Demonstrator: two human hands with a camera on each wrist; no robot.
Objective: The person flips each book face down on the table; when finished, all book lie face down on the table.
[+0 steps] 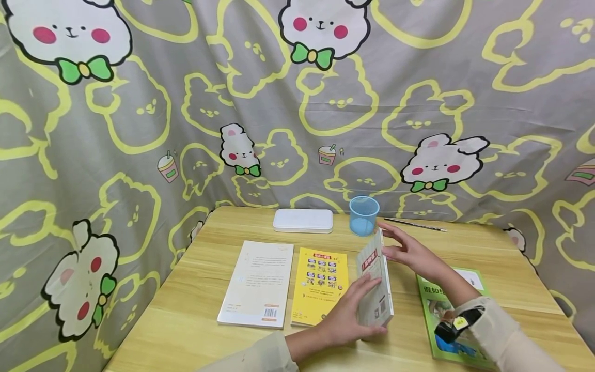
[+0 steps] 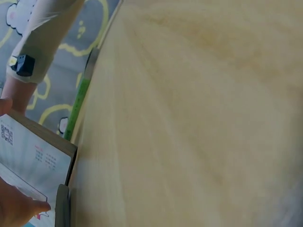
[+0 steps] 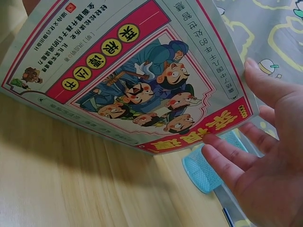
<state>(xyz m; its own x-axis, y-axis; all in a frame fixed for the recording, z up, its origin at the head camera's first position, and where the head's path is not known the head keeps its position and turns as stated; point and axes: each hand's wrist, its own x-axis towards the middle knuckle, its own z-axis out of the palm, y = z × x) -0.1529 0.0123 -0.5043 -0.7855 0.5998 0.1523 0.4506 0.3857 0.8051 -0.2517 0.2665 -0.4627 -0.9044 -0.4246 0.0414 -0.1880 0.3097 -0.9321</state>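
While the left hand (image 1: 349,314) gripped a thin, pale paperback book with a red title label (image 1: 375,264), the right hand (image 1: 411,253) stood wide, its loosely extended fingers at the book's far edge. The book was tilted up, nearly upright, on the wood-grain counter (image 1: 186,315). From it, a yellow-covered book (image 1: 321,287) lay just beside at nine o'clock, with a white-covered book (image 1: 257,281) beyond. A green-bordered picture-covered book (image 1: 441,320) lay near four o'clock, partly under the right forearm. Farther out were a white rectangular case (image 1: 302,221) at ten, a blue mesh cup (image 1: 364,219) at twelve and a slim dark pencil (image 1: 416,225) at one.
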